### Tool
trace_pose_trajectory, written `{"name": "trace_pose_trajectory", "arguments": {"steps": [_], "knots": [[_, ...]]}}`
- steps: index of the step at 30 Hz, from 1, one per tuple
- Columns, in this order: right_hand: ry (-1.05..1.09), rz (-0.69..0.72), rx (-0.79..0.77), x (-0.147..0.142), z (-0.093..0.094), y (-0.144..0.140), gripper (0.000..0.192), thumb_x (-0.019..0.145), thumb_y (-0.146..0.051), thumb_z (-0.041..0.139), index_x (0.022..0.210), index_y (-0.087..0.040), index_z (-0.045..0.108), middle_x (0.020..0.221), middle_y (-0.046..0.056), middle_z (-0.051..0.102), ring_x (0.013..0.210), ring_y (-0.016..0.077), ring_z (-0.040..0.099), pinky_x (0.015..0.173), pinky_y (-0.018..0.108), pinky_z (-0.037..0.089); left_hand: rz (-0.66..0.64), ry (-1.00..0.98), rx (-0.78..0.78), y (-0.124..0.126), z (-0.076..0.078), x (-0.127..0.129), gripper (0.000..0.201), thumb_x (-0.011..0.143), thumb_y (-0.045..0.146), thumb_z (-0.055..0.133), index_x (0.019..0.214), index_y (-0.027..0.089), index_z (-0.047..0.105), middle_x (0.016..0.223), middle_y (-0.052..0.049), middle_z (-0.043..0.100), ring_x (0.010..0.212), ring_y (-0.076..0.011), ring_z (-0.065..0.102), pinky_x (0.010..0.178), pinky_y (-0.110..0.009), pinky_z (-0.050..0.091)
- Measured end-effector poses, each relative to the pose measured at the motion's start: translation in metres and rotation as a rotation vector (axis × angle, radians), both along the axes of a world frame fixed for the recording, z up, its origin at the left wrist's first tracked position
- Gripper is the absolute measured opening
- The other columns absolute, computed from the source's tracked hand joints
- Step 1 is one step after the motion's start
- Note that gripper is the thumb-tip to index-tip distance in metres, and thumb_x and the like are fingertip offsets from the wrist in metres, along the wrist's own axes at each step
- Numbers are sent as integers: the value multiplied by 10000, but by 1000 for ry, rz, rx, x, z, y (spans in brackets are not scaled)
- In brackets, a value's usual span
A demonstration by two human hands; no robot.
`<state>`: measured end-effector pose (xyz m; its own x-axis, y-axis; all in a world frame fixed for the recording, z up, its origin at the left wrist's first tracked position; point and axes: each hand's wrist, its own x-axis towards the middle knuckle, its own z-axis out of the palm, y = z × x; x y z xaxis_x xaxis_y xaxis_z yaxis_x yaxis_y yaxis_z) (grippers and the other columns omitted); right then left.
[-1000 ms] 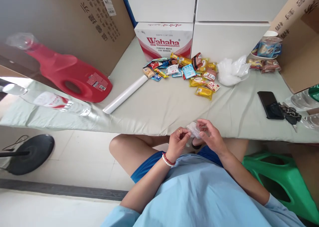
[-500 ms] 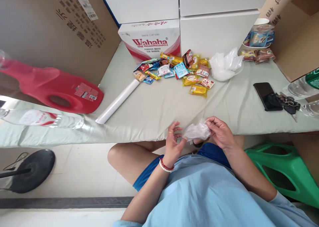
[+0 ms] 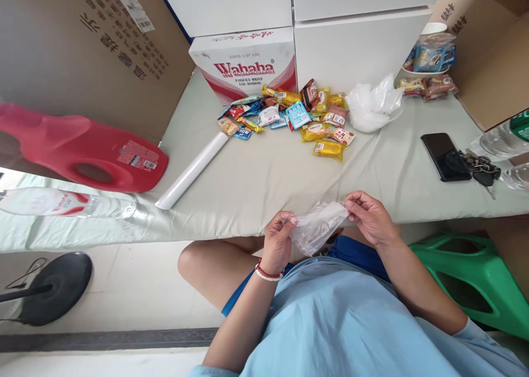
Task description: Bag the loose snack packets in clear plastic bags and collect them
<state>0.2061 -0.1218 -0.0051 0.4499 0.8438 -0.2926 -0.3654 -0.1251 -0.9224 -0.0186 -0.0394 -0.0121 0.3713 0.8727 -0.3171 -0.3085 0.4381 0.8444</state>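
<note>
Pinched between thumb and fingertips of the left hand (image 3: 278, 238): one upper corner of a clear plastic bag (image 3: 316, 229). Pinched likewise in the right hand (image 3: 369, 218): the opposite corner, fingers curled in tight on the film. Stretched between the two, the bag hangs slack and crumpled, just off the near edge of the table (image 3: 256, 184), above the lap. Possibly open at the top, though too wrinkled and see-through to tell. A thin ring on one left finger; a red and white bead bracelet (image 3: 268, 273) on the left wrist.

Farther out on the grey-green table cover, well apart from the hands: a white roll (image 3: 192, 169) lying slantwise, then a heap of small snack packets (image 3: 295, 118) in yellow, blue, red and white. Just right of the heap, a bunch of crumpled clear plastic (image 3: 374, 108). Behind the packets, a white and red Wahaha water carton (image 3: 246, 63) against white boxes. At the right, a black phone (image 3: 445, 156) lying flat, keys (image 3: 481, 168) touching its right side. At the left, a red jug (image 3: 82, 151) on its side, a clear water bottle (image 3: 66, 203) lying near it. Beside the right knee, a green plastic stool (image 3: 467, 283).
</note>
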Motion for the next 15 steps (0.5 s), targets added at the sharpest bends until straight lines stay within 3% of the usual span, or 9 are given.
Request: {"name": "trace_pose_trajectory", "arguments": {"steps": [5,10,13,15], "knots": [[3,-2,46,5,6,-2,319,744,-502,869,869,-259,706,761,-11,623,642,129,530,596,262,470,-44,-155,-129,-2,-4,-8,337,687,361,931,790,199,653,772,32,585,704,-92,546,702,-234,469],[-22,-58,146,16,13,-1,362,750,-589,814,830,-290,628,735,-1,551,704,189,553,648,339,500,-132,-237,-95,3,-5,-18,382,702,388,931,748,202,600,697,35,533,680,-111,553,658,-255,487],[-100,-63,142,26,9,2,362,773,-611,768,832,-290,613,716,-5,517,712,197,555,660,354,505,-99,-227,-106,5,-3,-21,373,733,400,914,814,226,593,779,20,598,823,-153,642,720,-284,540],[-258,-50,33,34,3,2,334,795,-582,766,873,-273,663,737,0,564,690,177,544,655,332,494,-62,-216,-126,8,-2,-22,362,764,410,892,856,246,583,876,7,654,942,-185,682,755,-307,563]]}}
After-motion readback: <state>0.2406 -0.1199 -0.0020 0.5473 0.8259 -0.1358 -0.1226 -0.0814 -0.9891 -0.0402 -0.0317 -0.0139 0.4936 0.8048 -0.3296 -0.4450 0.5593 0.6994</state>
